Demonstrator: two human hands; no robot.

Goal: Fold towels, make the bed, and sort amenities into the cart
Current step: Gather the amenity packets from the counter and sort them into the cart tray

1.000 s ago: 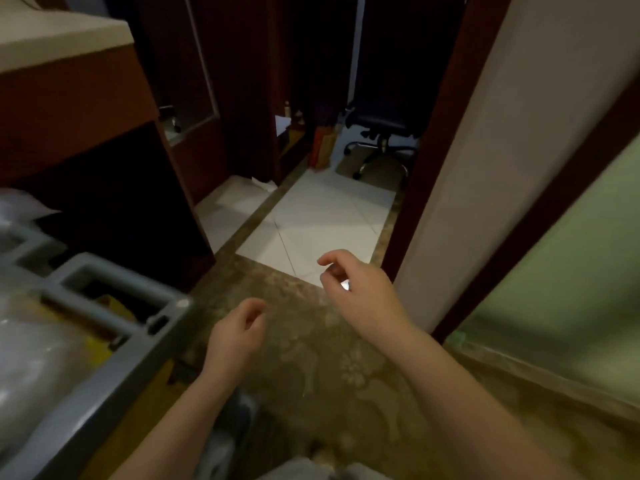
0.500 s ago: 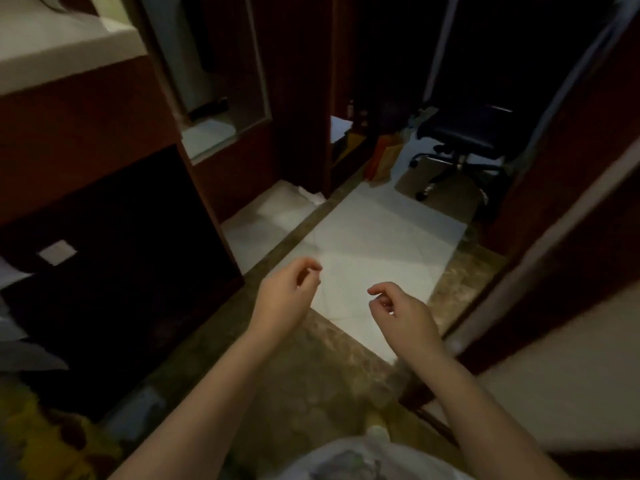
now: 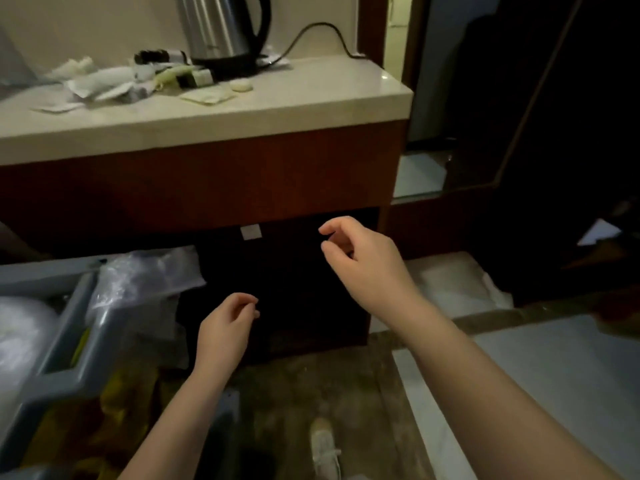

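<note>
No text can be read; the kettle bears only a blurred mark

The kettle is silver with a black handle, the countertop cream, the cabinet front reddish-brown, the cart grey (with a yellow bag), the floor mottled brown.

A hotel guest room mid-service: a stainless-steel electric kettle with a black handle stands at the back of a cream stone countertop set over reddish-brown wood panelling, its black power cord trailing right along the wall. Small wrapped guest amenities in white and pale green packets lie scattered beside the kettle, a round white soap among them. At lower left, a grey plastic housekeeping cart holds clear plastic bags. Underfoot, mottled brown stone flooring meets pale floor tiles.
</note>
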